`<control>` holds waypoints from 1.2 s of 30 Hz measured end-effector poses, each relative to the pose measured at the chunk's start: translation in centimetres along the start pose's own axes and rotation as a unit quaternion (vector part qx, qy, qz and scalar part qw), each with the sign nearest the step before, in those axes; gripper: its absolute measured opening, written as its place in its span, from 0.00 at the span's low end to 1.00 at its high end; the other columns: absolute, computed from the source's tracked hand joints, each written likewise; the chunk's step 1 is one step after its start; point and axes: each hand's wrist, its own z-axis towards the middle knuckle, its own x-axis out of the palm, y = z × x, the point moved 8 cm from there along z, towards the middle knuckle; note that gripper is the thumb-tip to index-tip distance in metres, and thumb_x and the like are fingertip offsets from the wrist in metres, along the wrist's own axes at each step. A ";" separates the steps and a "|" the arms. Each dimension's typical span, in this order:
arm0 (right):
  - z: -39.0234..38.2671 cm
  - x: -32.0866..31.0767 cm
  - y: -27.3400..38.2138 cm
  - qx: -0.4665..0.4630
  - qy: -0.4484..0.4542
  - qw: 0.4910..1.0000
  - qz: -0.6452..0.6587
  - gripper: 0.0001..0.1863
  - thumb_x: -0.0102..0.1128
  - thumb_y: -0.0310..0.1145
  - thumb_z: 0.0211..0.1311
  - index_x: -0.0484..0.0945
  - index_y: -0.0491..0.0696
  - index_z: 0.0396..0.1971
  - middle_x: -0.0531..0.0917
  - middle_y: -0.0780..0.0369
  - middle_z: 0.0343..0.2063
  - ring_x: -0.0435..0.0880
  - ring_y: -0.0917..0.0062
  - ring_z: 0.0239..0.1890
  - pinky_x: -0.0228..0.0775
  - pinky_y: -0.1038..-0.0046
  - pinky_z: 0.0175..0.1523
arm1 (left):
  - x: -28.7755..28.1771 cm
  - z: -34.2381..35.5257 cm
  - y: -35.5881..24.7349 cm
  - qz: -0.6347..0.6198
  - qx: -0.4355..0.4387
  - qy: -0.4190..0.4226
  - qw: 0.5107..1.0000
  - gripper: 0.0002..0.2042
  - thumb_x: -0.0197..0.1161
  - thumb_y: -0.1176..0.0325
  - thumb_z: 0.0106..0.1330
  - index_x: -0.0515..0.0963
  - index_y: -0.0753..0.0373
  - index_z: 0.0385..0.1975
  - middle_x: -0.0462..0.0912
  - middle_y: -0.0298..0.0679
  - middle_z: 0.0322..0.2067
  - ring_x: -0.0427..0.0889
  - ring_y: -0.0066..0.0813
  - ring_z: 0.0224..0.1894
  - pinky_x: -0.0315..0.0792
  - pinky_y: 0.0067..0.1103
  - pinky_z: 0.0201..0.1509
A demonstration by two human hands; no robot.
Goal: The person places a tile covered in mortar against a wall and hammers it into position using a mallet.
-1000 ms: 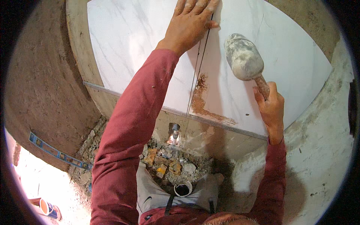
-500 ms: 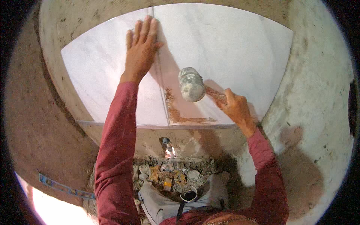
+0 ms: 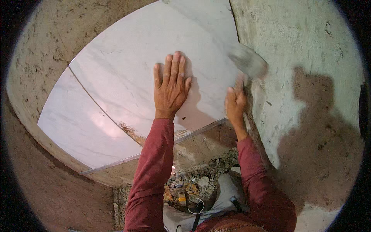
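Observation:
My left hand [image 3: 170,89] lies open, fingers stretched, on a large white marble-patterned tile [image 3: 123,46]. A smaller tile [image 3: 77,123] adjoins it at a dark seam on the lower left, with a brown smear near the seam. My right hand [image 3: 236,104] grips the handle of a grey-stained mallet; its blurred head [image 3: 248,61] is over the larger tile's right edge. A straight grey strip [image 3: 96,167] runs along both tiles' bottom edge.
Rough cement surrounds the tiles, with a pale wall [image 3: 286,46] at the right bearing a shadow and a brown wall [image 3: 58,197] at lower left. Below lie rubble [image 3: 205,181], a yellow piece [image 3: 182,198] and a white container [image 3: 196,205] by my legs.
The view has swung rightward. My left hand has moved off the seam to the middle of the larger tile, and the mallet has shifted right to that tile's edge.

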 end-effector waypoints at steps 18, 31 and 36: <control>-0.1 -5.0 1.2 -0.001 0.018 0.989 -0.147 0.17 0.63 0.42 0.71 0.74 0.42 0.38 0.75 0.65 0.21 0.72 0.82 0.24 0.67 0.73 0.30 | -0.1 -0.3 -3.0 0.057 -0.012 0.029 0.998 0.32 0.54 0.56 0.76 0.55 0.56 0.77 0.54 0.39 0.78 0.48 0.37 0.80 0.38 0.46 0.82; -16.3 -11.2 -10.5 -0.099 -0.029 0.980 -0.168 0.13 0.58 0.44 0.76 0.77 0.49 0.38 0.80 0.65 0.33 0.78 0.78 0.36 0.72 0.72 0.41 | 10.7 -25.1 -12.9 0.021 -0.062 0.200 0.978 0.36 0.47 0.49 0.80 0.47 0.70 0.76 0.44 0.60 0.77 0.42 0.60 0.79 0.38 0.51 0.80; -14.7 -6.6 -20.7 0.156 0.147 0.940 -0.265 0.19 0.64 0.37 0.69 0.76 0.45 0.54 0.84 0.51 0.46 0.85 0.64 0.45 0.76 0.62 0.50 | 13.0 -26.4 -15.0 -0.037 -0.107 0.192 0.975 0.37 0.46 0.50 0.80 0.47 0.74 0.75 0.44 0.67 0.75 0.43 0.66 0.78 0.38 0.53 0.79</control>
